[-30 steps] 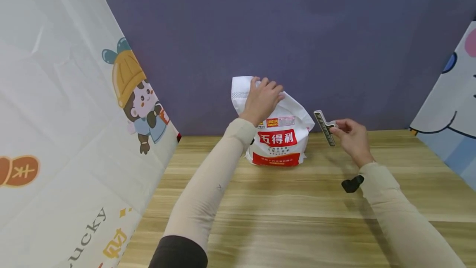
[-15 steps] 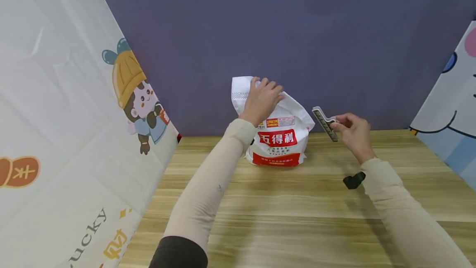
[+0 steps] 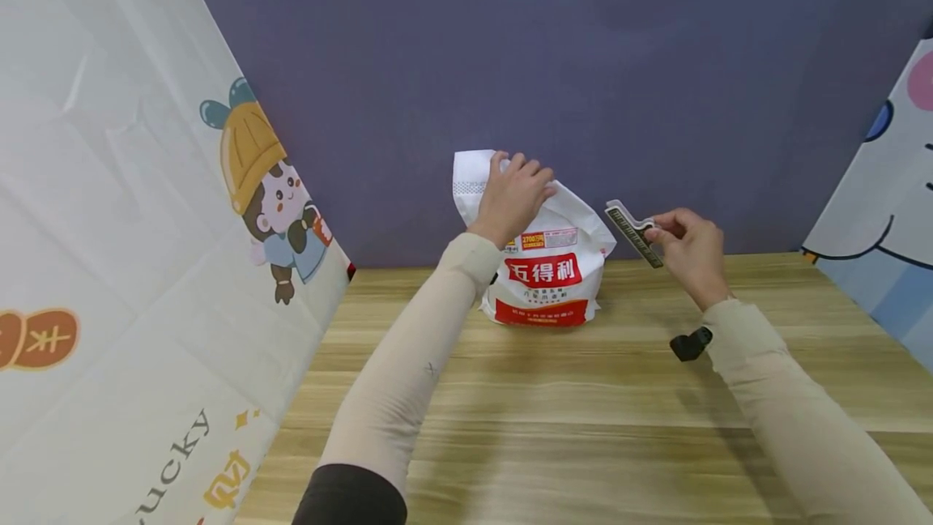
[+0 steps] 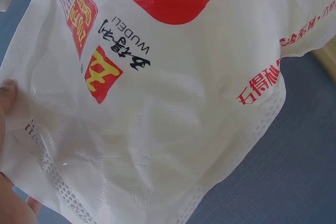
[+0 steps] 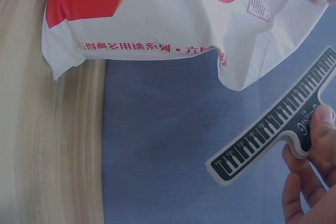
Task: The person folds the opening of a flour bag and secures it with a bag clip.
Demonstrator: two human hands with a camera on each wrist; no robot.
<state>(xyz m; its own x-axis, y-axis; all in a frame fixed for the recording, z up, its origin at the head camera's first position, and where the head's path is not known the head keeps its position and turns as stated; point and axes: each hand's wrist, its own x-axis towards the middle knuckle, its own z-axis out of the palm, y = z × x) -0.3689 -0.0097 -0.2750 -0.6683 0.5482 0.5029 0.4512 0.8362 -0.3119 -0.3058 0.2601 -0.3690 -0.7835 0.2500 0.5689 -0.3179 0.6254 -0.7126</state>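
Note:
A white flour bag (image 3: 545, 270) with red panels stands upright on the table against the back wall. My left hand (image 3: 513, 194) grips its upper part, which is folded over to the left. In the left wrist view, fingertips (image 4: 7, 95) press the plastic close to the stitched band. Right of the bag, my right hand (image 3: 691, 253) pinches a clip (image 3: 632, 233) by its tab. The clip is long and flat, with a black-and-white piano-key print (image 5: 273, 121). It slants in the air, apart from the bag.
The wood-grain table (image 3: 554, 420) runs up to a dark blue back wall (image 3: 408, 63). A white printed sheet (image 3: 109, 185) rises at the left and another printed panel (image 3: 882, 241) at the right. A small black camera (image 3: 690, 343) sits at my right wrist.
My right hand has risen slightly, and the clip has moved up and a little left towards the bag, tilting flatter. The left hand and the bag stay where they were.

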